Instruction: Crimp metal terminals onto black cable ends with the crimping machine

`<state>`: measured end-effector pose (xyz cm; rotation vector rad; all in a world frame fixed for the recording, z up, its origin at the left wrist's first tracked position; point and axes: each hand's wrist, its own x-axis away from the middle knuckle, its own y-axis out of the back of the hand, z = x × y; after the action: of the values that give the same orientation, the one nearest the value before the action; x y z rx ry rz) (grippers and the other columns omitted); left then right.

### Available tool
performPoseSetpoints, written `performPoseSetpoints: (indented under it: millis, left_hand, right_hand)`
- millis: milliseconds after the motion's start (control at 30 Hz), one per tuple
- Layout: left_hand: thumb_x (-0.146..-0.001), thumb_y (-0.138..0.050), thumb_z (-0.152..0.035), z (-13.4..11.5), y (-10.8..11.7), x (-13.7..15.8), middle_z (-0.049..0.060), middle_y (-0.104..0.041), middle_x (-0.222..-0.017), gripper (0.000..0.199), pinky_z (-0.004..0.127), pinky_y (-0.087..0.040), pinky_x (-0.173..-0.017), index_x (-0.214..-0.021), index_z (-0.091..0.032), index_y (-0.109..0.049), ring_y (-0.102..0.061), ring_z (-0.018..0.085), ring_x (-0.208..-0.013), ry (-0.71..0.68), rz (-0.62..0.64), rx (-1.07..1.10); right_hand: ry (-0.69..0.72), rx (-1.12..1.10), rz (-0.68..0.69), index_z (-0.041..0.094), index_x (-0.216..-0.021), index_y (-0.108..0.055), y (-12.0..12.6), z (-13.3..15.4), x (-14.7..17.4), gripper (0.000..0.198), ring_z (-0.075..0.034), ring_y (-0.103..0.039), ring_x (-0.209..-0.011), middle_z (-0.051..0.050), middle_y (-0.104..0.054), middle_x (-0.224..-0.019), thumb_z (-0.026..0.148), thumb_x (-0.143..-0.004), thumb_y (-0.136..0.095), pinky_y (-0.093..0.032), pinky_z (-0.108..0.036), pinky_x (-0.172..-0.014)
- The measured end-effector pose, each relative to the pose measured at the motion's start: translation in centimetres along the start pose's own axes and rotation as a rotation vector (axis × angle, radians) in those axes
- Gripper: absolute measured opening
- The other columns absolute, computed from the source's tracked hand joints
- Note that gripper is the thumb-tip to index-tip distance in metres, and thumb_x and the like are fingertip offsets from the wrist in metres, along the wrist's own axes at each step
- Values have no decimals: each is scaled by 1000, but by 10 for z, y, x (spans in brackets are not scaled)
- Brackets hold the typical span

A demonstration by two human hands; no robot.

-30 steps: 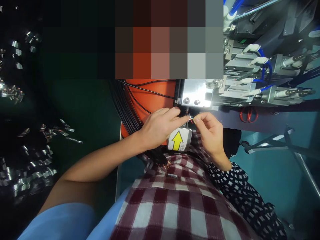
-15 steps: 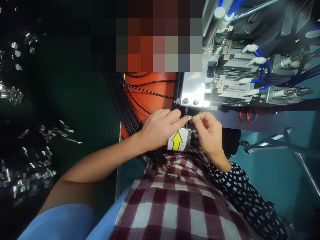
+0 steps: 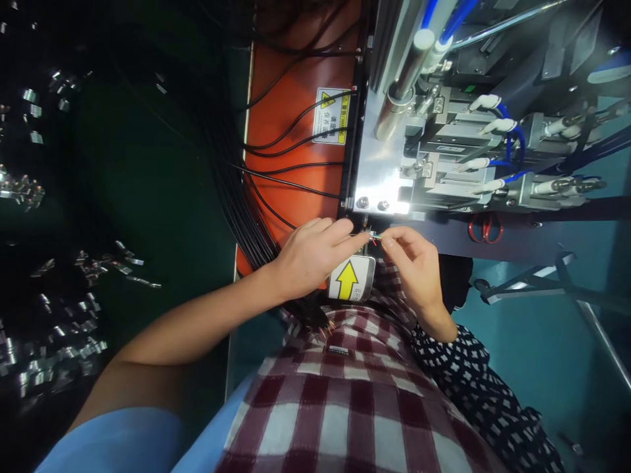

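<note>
Fine coloured wires (image 3: 374, 236), red among them, show in the small gap between my two hands at the machine's front edge. Pinched at one end of them is my left hand (image 3: 315, 256), thumb and index finger pressed together; the cable they seem to come from is mostly hidden under it. My right hand (image 3: 414, 263) pinches the wires' other end between thumb and index fingertip. A bundle of black cables (image 3: 249, 220) runs past my left wrist, and its bare copper ends (image 3: 328, 326) rest against my checked apron (image 3: 320, 394).
A machine (image 3: 382, 174) with metal cylinders and blue air tubes stands ahead on the right. Red-handled scissors (image 3: 486, 230) lie on its ledge. An arrow label (image 3: 351, 279) sits below my hands. Several shiny terminated cable ends (image 3: 64, 341) lie on the dark left side.
My right fingertips have shifted slightly away from my left ones, so more of the coloured wires shows between them. The view has moved a little; my left hand keeps its pinch.
</note>
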<state>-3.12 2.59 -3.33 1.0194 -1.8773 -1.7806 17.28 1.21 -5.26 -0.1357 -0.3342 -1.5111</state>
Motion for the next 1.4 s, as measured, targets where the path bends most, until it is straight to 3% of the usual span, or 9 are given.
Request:
performPoseSetpoints:
  millis: [433,967,1400]
  left_hand:
    - [-102,-39,-22,1,1,0,4,-60,-83,33,28,-43,-65,-124,-21,-62,-53,16,-70,5,49,16]
    - [-101,-42,-19,1,1,0,4,-61,-84,30,27,-43,-65,-122,-19,-63,-53,15,-70,3,16,34]
    - [-102,-40,-21,1,0,0,4,-61,-84,31,28,-44,-64,-123,-20,-63,-53,16,-69,2,18,38]
  right_hand:
    - [67,60,-47,20,-84,-67,-1,-8,1,14,-12,-50,-61,1,-63,-74,33,-82,-70,-40,-26,-57]
    - [3,5,-66,19,-79,-66,-5,-2,-2,14,-13,-54,-64,1,-62,-70,32,-82,-69,-43,-27,-59]
    - [321,369,-142,22,-81,-65,-1,-4,-1,9,-15,-55,-66,-1,-64,-75,26,-89,-62,-48,-31,-66]
